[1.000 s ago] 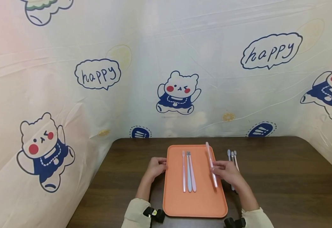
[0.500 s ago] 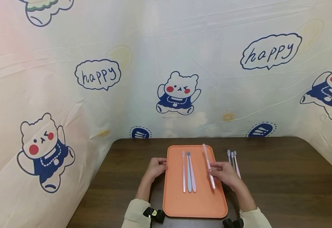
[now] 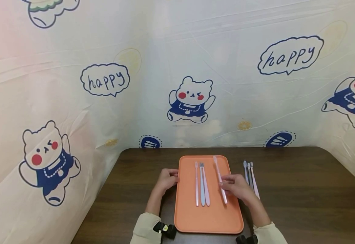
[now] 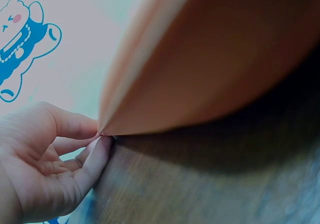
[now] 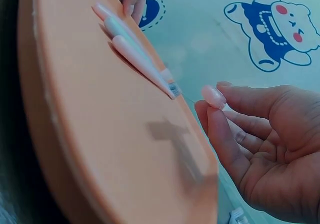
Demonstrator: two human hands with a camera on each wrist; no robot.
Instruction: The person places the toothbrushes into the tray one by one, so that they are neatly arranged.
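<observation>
My right hand pinches a pink toothbrush between thumb and fingertips, over the right part of an orange tray. In the right wrist view, its rounded handle end points toward the camera, and its shadow falls on the tray. My left hand holds the tray's left rim; the left wrist view has thumb and forefinger meeting at that edge. Side by side on the tray lie a pink toothbrush, a blue toothbrush and a lilac-pink toothbrush, bristle heads at the far end.
On the dark wooden table, right of the tray, lie a blue toothbrush, a dark-handled toothbrush and a pink toothbrush, partly behind my right hand. A printed curtain hangs behind the table's far edge.
My right hand has moved left with the pink toothbrush, from the tray's right rim farther in over its surface. More of the toothbrushes on the table now shows. The left hand stays put.
</observation>
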